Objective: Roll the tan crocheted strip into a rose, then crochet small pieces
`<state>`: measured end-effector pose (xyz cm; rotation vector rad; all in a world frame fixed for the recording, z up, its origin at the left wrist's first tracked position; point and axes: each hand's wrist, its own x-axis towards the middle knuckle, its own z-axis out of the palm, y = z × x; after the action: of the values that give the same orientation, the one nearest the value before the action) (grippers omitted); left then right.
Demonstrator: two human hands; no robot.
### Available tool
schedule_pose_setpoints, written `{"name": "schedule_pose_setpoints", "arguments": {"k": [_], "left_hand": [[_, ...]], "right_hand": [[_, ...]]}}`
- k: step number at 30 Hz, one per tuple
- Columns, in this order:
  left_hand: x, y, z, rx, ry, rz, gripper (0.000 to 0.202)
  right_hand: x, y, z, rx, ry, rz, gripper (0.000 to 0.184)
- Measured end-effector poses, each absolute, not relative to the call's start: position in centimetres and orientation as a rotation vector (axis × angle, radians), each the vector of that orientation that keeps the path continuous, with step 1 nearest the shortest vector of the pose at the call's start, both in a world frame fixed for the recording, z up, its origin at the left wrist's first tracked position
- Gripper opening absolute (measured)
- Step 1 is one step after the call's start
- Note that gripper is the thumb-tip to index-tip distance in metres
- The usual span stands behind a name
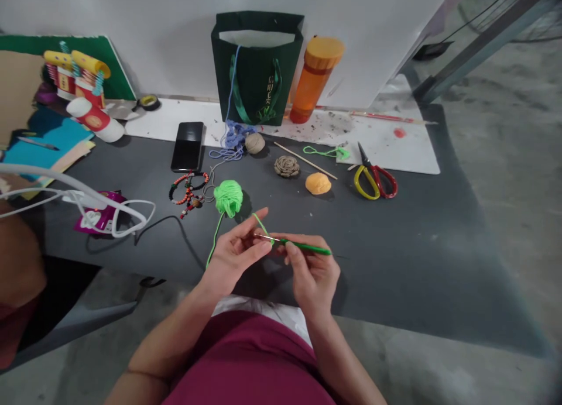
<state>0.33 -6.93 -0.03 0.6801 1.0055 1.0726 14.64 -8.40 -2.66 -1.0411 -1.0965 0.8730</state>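
Note:
My right hand (312, 271) is closed on a green-handled crochet hook (302, 246) whose metal tip points left. My left hand (237, 250) pinches a strand of bright green yarn (262, 222) at that tip, the forefinger raised with the strand looped over it. The strand runs from my left hand up to a small ball of green yarn (228, 196) lying on the dark table (395, 247) just beyond my hands.
Past the ball lie a beaded bracelet (188, 191), a black phone (188, 146), a brown yarn rosette (287, 166), an orange pompom (318, 183), a wooden stick (305, 160) and yellow-red scissors (375, 179). A green gift bag (256, 65) and orange bottle (316, 78) stand at the wall. White cables (88, 203) lie left.

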Motion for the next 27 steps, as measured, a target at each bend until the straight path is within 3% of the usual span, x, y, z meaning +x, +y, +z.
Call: {"name": "schedule_pose_setpoints", "arguments": {"k": [6,10,14,18,22,27], "left_hand": [[0.6,-6.7,-0.8,0.658,1.056,1.240,0.056],[-1.1,-4.9,-0.7,1.177,1.415,1.378,0.035],[-3.3,-2.5,-0.6,2.048,1.763,0.858,0.046],[-4.7,-0.8,-1.1,2.398,1.805,0.517,0.048],[-5.1,0.7,-1.5,2.440,1.883,0.411,0.053],[-4.9,3.1,0.8,2.280,1.736,0.561,0.051]], "right_hand": [[14.3,-8.6,-2.1,-1.018,-1.056,0.826,0.009],[15.0,-7.8,-1.7,-1.009,-0.832,0.841,0.005],[15.5,-6.6,-2.0,-1.045,-0.855,0.851,0.010],[15.5,-5.8,-2.7,-1.111,-0.877,0.859,0.015],[15.4,-5.7,-2.7,-1.126,-0.904,0.880,0.017],[15.5,-6.1,-2.4,-1.138,-0.932,0.869,0.016]]}}
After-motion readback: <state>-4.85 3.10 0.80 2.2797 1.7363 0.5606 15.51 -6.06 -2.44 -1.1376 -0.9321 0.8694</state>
